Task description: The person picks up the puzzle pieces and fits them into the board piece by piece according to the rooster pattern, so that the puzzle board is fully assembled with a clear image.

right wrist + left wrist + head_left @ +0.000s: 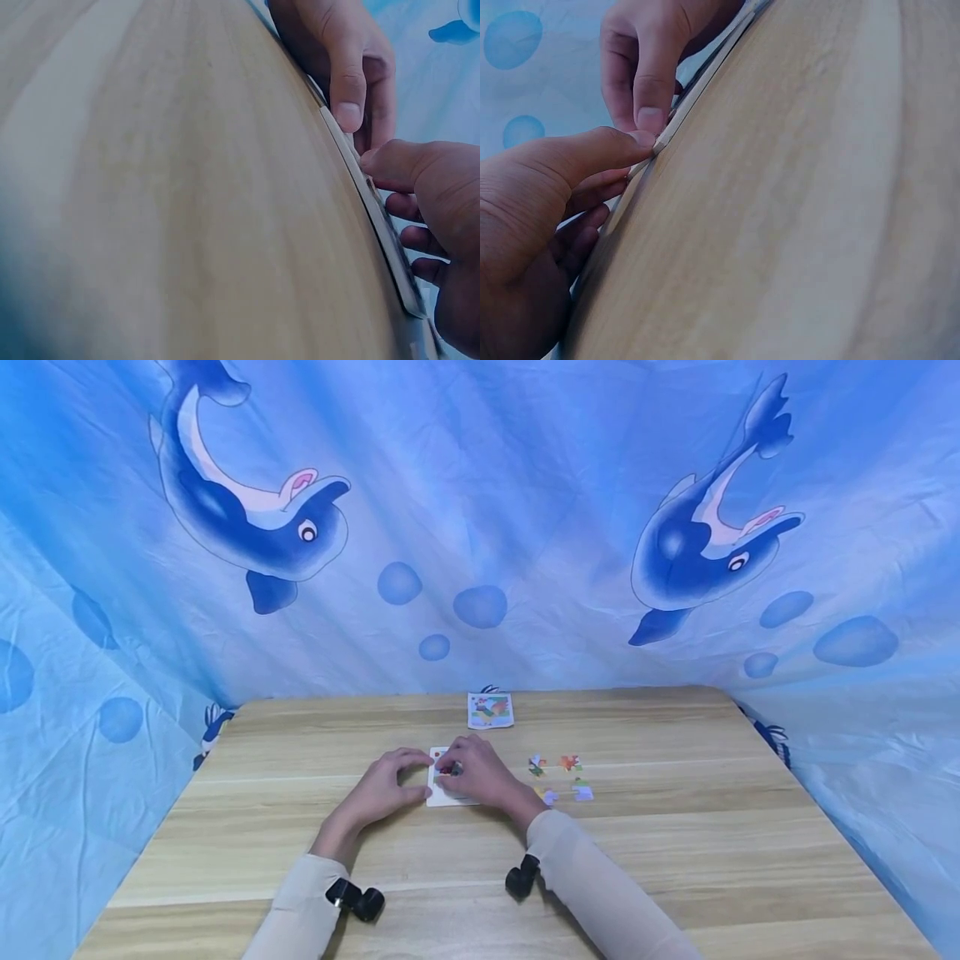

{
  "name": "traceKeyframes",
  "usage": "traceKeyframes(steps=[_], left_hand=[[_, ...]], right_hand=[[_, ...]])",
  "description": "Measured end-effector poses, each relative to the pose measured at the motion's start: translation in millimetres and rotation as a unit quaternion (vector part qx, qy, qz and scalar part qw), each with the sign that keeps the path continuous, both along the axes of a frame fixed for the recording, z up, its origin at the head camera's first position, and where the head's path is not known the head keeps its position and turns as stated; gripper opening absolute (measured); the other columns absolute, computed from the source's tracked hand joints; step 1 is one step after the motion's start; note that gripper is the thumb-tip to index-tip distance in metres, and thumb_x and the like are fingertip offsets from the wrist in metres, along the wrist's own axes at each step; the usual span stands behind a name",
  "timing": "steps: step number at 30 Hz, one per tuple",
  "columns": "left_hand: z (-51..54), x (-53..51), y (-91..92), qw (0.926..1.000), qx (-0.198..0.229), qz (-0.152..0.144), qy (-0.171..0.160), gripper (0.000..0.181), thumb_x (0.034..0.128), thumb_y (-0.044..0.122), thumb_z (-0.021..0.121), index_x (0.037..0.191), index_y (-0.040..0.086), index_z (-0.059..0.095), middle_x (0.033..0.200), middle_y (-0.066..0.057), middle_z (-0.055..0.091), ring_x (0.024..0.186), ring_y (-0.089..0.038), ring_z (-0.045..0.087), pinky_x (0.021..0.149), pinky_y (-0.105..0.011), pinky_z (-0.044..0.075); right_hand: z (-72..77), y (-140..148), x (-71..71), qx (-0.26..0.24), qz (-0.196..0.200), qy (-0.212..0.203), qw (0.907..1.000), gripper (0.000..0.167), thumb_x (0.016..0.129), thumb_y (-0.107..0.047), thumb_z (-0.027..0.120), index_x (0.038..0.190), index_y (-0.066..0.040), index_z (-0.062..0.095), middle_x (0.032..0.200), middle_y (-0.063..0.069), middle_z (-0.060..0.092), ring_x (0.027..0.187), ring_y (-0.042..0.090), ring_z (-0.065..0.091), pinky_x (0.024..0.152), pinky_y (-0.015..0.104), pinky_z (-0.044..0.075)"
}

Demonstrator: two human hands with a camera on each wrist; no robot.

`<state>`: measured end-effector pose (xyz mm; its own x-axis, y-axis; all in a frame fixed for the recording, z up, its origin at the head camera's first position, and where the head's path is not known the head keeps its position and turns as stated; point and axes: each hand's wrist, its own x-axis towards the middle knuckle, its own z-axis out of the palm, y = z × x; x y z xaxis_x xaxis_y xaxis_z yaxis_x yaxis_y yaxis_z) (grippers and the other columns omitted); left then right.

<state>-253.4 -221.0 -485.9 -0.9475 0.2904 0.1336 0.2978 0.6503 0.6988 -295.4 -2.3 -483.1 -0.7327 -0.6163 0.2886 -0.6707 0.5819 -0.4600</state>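
Note:
A white-bordered puzzle board (450, 802) lies flat on the table, mostly covered by my hands. At its left edge, my left hand (381, 792) steadies the board with curved thumb and fingers; the left wrist view shows the thumb on the board's corner. Over the board, my right hand (480, 772) pinches a small dark red and green puzzle piece (454, 769) between thumb and fingers. Its exact fit against the board is hidden. In the right wrist view the board's thin edge (367, 206) runs beneath both hands.
Several loose puzzle pieces (571, 763) lie to the right of the board. A picture card with a rooster (491, 711) sits at the back of the wooden table (675, 827). Behind hangs a blue dolphin-print curtain (555, 485). A black camera is on each wrist.

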Motion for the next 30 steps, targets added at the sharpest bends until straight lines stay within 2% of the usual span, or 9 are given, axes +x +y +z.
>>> traceKeyframes(steps=[2,8,11,16,20,27,30], left_hand=[[-1.1,-0.7,0.2,1.0,-0.001,0.0,0.003,0.048,0.0845,0.02,0.082,0.13,0.014,0.071,0.142,-0.011,0.063,0.138,-0.039,0.053,0.118,-0.061,0.04],[-2.5,-1.9,2.5,1.0,-0.001,-0.005,0.001,0.049,0.0845,0.021,0.082,0.132,0.014,0.07,0.143,-0.01,0.062,0.139,-0.038,0.053,0.119,-0.061,0.039],[-2.6,-1.4,1.9,1.0,-0.002,-0.004,-0.004,0.049,0.085,0.021,0.082,0.132,0.015,0.07,0.144,-0.01,0.062,0.14,-0.038,0.052,0.119,-0.061,0.038],[-2.7,-0.4,-0.8,1.0,-0.004,0.0,-0.002,0.049,0.0857,0.022,0.082,0.132,0.015,0.069,0.145,-0.011,0.061,0.141,-0.04,0.05,0.119,-0.063,0.037],[-2.8,-0.1,-1.4,1.0,-0.001,-0.002,-0.002,0.049,0.0859,0.022,0.082,0.133,0.014,0.069,0.145,-0.011,0.061,0.141,-0.04,0.05,0.12,-0.063,0.037],[-2.6,-0.1,-0.1,1.0,0.0,-0.003,-0.007,0.049,0.0861,0.022,0.082,0.133,0.014,0.069,0.145,-0.011,0.061,0.141,-0.04,0.05,0.12,-0.062,0.037],[-1.9,0.0,-0.1,1.0,0.003,-0.002,-0.005,0.049,0.0857,0.021,0.082,0.132,0.014,0.069,0.145,-0.012,0.061,0.141,-0.04,0.05,0.12,-0.063,0.037]], right_hand=[[2.6,4,1.3,0.001,0.005,-0.005,1.0,0.017,0.091,-0.028,0.077,0.106,-0.019,0.081,0.103,-0.003,0.072,0.1,0.015,0.058,0.094,0.036,0.046],[7.4,31,4.9,-0.034,0.011,-0.044,0.9984,0.018,0.094,-0.021,0.074,0.109,-0.014,0.08,0.102,0.001,0.071,0.097,0.015,0.059,0.088,0.033,0.051],[8.4,51,6.7,-0.04,-0.006,-0.06,0.9974,0.021,0.093,-0.022,0.074,0.113,-0.015,0.079,0.103,0.0,0.07,0.098,0.014,0.059,0.085,0.031,0.053],[10.8,88,8.0,-0.049,-0.04,-0.082,0.9946,0.024,0.092,-0.022,0.076,0.114,-0.014,0.078,0.109,-0.002,0.07,0.105,0.016,0.06,0.093,0.037,0.054],[10.3,118,7.5,-0.061,-0.064,-0.079,0.9929,0.024,0.091,-0.02,0.077,0.113,-0.011,0.078,0.11,0.0,0.071,0.105,0.017,0.063,0.094,0.038,0.056],[4.0,159,4.0,-0.079,-0.097,-0.079,0.989,0.022,0.089,-0.013,0.079,0.11,-0.009,0.078,0.104,0.002,0.069,0.087,0.014,0.06,0.074,0.024,0.053],[1.5,167,1.5,-0.077,-0.096,-0.081,0.9891,0.022,0.089,-0.014,0.079,0.111,-0.011,0.078,0.103,0.001,0.068,0.085,0.012,0.059,0.071,0.021,0.053]])
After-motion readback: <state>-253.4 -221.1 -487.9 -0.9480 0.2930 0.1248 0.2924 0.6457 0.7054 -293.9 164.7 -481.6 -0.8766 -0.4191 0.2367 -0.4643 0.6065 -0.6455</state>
